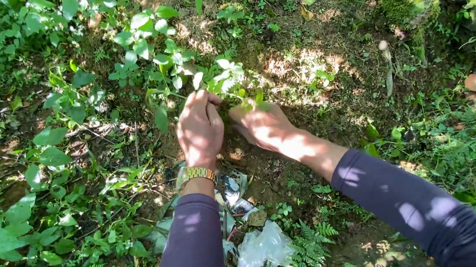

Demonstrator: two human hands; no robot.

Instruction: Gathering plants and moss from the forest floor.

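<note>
Low at centre, left hand point(200, 130) and right hand point(262, 124) close their fingers round a leafy green plant's base point(229, 92); uprooting seems underway, wanting a steady upward pull.

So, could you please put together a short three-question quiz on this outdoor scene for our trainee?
1. True or false: both hands are at the base of the small leafy plant.
2. Which wrist bears the gold watch: A) left, B) right, C) neither?
3. Fill in: the clear plastic bag lies on the ground between the two ____.

Key:
1. True: the left hand and the right hand meet at its stems, on the bare soil.
2. A.
3. Forearms, in dark purple sleeves.
</note>
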